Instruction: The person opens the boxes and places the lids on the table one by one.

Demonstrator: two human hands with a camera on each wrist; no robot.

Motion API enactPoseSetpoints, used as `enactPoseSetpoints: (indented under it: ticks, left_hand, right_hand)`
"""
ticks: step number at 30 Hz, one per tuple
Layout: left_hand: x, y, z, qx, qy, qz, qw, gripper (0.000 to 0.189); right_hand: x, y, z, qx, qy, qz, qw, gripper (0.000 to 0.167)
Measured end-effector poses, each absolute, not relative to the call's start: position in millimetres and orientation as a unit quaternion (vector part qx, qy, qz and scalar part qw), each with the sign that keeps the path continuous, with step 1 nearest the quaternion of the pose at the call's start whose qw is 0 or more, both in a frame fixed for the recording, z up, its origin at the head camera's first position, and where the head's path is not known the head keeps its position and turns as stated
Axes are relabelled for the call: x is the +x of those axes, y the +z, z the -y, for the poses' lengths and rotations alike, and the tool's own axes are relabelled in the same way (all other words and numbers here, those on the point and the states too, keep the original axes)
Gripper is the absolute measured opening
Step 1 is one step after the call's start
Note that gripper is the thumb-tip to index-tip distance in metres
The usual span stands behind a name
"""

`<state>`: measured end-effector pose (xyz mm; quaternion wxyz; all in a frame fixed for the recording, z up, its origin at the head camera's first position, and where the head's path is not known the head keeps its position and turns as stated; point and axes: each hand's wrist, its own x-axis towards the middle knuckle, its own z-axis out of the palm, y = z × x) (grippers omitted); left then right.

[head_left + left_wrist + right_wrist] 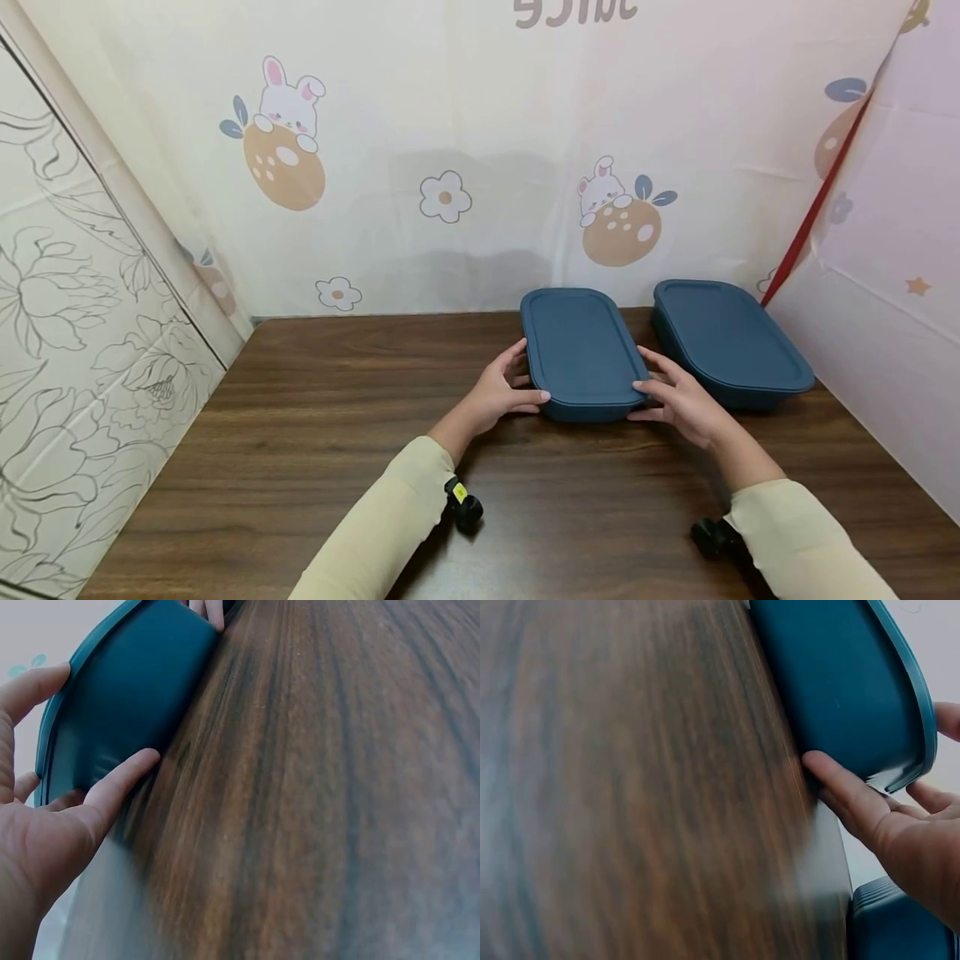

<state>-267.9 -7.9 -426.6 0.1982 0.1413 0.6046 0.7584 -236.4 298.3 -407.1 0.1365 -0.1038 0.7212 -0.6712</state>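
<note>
A dark blue lidded food container [581, 346] stands on the wooden table near the back wall, its lid on. My left hand [497, 389] grips its left side, with fingertips along the lid's rim and the thumb low at the front corner. On the opposite side my right hand [684, 400] holds it the same way, fingers spread from rim to base. In the left wrist view the container's side wall [135, 690] shows between my fingers, with fingertips of the other hand beyond. The right wrist view shows a finger at the base of the container [840, 682].
A second dark blue lidded container [731, 337] stands to the right, close behind my right hand. Curtains printed with rabbits hang along the back and right of the brown table [337, 433]. A flower-patterned panel [82, 333] borders the left side.
</note>
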Motion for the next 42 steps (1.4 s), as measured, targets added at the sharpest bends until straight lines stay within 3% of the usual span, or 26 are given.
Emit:
enactPoseSetpoints:
  ticks: [42]
  left_hand:
    - [-241.8,-418.4,58.5,0.158,0.760,-0.605,0.177,0.092]
  right_hand:
    - [-208.8,-404.5,-264.6,-0.154,-0.708,-0.676,0.131,0.067]
